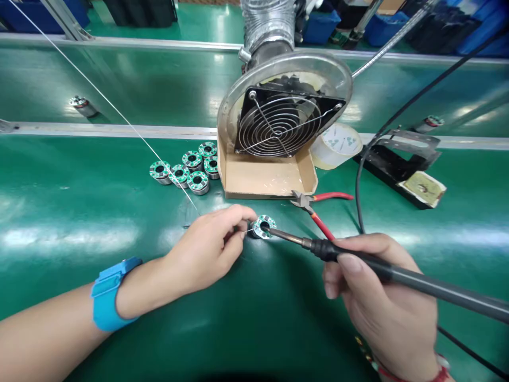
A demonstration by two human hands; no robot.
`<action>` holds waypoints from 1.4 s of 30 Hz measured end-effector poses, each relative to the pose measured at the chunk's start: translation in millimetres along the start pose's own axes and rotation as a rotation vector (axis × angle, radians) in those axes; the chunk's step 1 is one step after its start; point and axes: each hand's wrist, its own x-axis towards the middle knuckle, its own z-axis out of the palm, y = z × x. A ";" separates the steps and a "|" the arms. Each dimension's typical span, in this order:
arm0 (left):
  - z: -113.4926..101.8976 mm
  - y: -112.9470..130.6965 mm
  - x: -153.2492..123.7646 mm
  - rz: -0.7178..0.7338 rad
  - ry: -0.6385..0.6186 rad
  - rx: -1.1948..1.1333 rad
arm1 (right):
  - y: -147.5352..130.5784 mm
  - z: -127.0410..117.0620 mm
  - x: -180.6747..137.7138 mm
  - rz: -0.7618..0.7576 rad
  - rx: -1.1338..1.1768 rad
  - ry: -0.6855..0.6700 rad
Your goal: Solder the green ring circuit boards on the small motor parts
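Note:
My right hand is closed round a black soldering iron, whose tip rests on a small round motor part with a green circuit ring on the green mat. My left hand pinches a thin solder wire and feeds its end to the same ring. That wire runs up and off to the far left. A blue wrist strap circles my left wrist.
Several more green-ringed parts sit in a cluster to the left of a cardboard tray under a fume fan. Red-handled cutters, a tape roll and a black iron stand lie to the right.

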 end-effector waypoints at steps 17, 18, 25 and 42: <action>6.7 5.2 7.3 -0.025 -0.019 -0.042 | 0.5 -1.6 11.8 0.081 0.038 -0.090; 6.9 5.1 7.5 -0.041 -0.024 -0.049 | -0.1 -1.9 13.8 0.082 0.037 -0.099; 11.2 2.1 12.9 -0.101 -0.080 -0.016 | -8.7 -4.1 26.4 0.097 -0.005 -0.148; 10.8 0.8 15.2 -0.090 -0.061 -0.053 | -18.8 -3.3 29.8 0.095 -0.132 -0.106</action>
